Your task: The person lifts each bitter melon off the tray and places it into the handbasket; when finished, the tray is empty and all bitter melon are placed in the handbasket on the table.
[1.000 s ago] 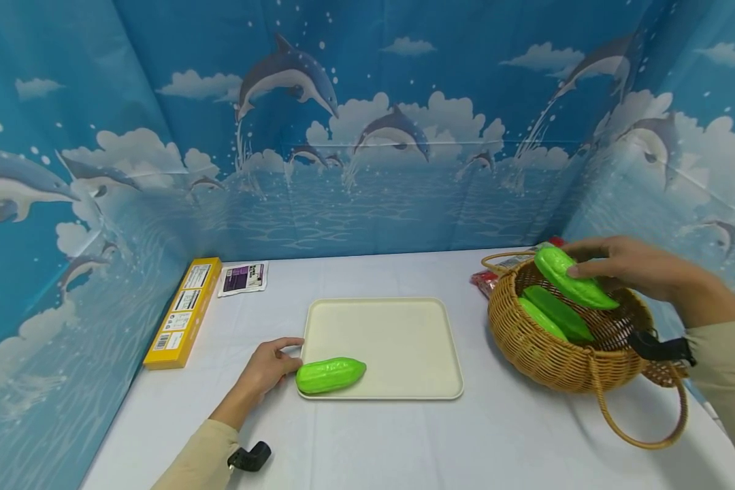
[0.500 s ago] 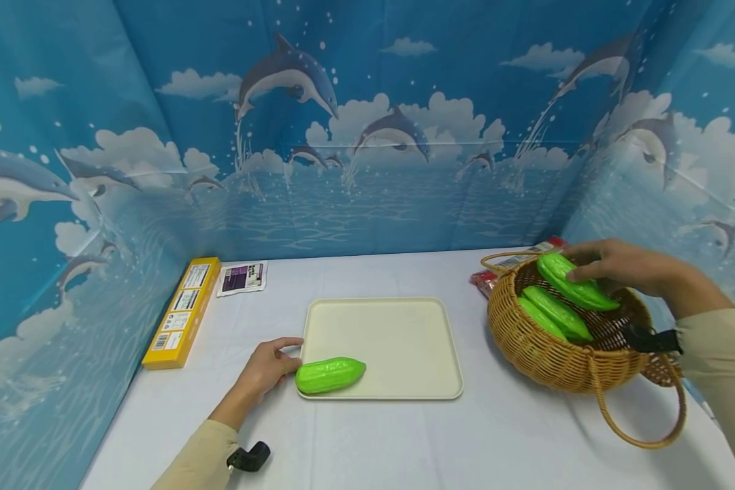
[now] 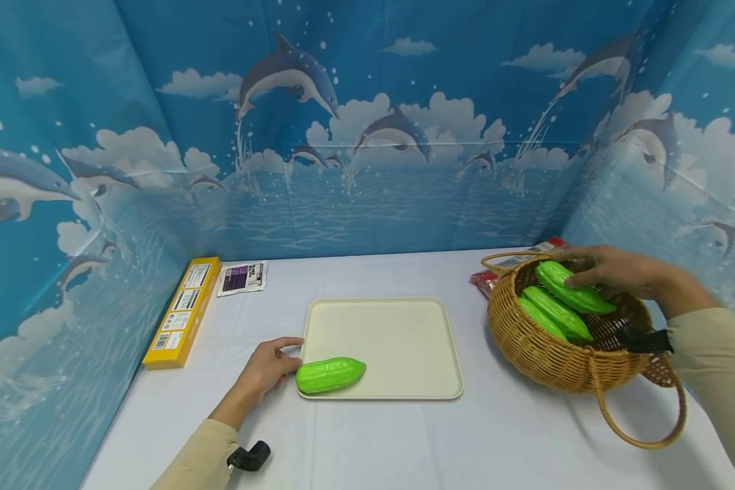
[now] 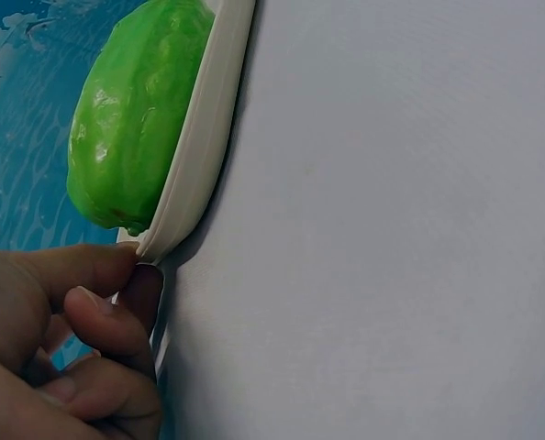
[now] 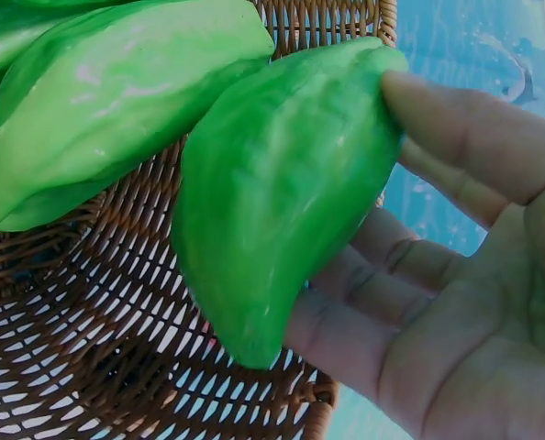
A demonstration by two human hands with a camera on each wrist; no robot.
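Note:
My right hand point(image 3: 621, 272) grips a bright green bitter melon point(image 3: 569, 287) at the mouth of a wicker basket point(image 3: 529, 357). In the right wrist view, thumb and fingers lie along the sides of this bitter melon point(image 5: 277, 183), over the woven inside. Two more bitter melons, one of them the nearer bitter melon point(image 3: 554, 314), lie in the basket beside it. At the left, my left hand point(image 3: 268, 367) pinches the edge of a cream tray point(image 3: 398, 347). Another bitter melon point(image 3: 331, 376) lies in the tray's near left corner, just past the fingertips in the left wrist view.
A yellow box point(image 3: 184, 313) and a purple-and-white packet point(image 3: 243, 278) lie at the back left. Red packaging point(image 3: 484, 280) is partly hidden behind the basket. One basket handle point(image 3: 640, 442) hangs out over the front. Dolphin-print curtains point(image 3: 367, 197) enclose the table.
My right hand has lowered slightly with its bitter melon, deeper into the basket's mouth and nearer the others. The left hand and the tray have stayed put.

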